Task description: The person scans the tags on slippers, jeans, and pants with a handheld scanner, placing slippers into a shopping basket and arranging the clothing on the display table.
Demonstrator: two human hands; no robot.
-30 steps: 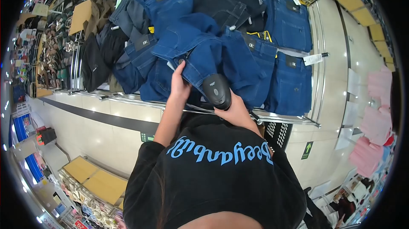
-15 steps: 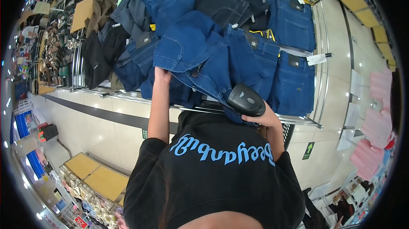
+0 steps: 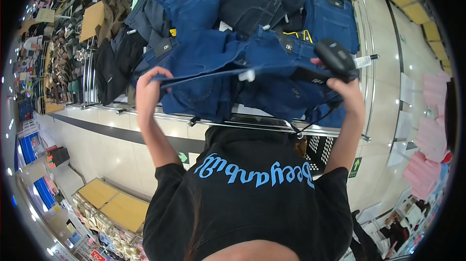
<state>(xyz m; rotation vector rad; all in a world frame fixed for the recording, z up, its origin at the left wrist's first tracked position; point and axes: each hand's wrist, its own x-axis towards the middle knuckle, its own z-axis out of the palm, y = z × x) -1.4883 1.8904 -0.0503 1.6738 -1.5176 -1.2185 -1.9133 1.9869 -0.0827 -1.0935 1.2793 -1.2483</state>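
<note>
Jeans: blue denim, likely mid-straightening; next needs tautness
Left grip, ten o'clock: pinching waistband
My right, two o'clock: clasping black rounded device

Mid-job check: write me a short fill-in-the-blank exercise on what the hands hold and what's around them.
1. Of the two bare hands, the one holding the black, rounded plastic scanner is the ____.
2. The left hand grips the edge of a blue denim garment, whose rectangular patch by the scanner is coloured ____.
3. The lettering on the black fabric shirt appears upside ____ in this picture.

Missing words: right hand; black; down.
</note>
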